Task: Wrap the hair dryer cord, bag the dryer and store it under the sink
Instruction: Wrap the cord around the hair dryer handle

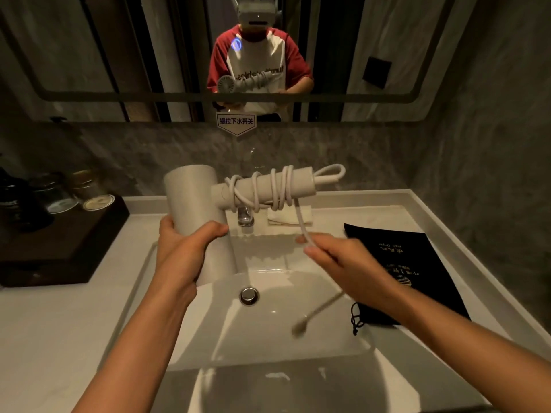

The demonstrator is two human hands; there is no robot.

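Head view: the left hand [182, 251] clamped the hair dryer [196, 216] above the sink [298, 338], steadying its handle for winding; the right hand [337, 257] pinched the cord [301, 219]; the bag [402, 269] waited at 3 o'clock on the desk [44, 338].

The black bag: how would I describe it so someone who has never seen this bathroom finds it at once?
Start at the white sink below the mirror. On the counter right of the basin, just past the right hand, lies the black bag. It is the only flat dark pouch there, with gold print and a drawstring hanging over the basin's edge.
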